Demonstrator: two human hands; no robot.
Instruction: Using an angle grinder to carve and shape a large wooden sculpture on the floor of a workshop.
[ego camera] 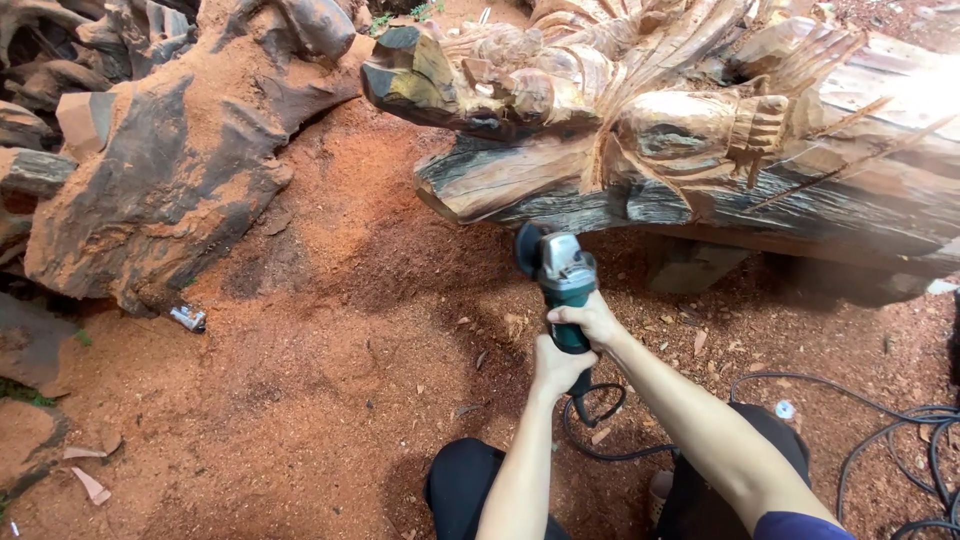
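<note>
Gripping the teal angle grinder with both hands, its dark disc raised toward the near underside of the carved log.

My right hand wraps tight around the grinder's body, and my left hand closes on the rear of the handle just below it, so both are fully shut on the tool. It sits mid-scene, just near of the log's lower edge, not yet touching the wood as far as I can tell. Its black cable loops on the sawdust floor between my knees, near my legs; I judge it could snag as I shift. If the disc meets the uneven carving at a slant, it could kick back toward me.
</note>
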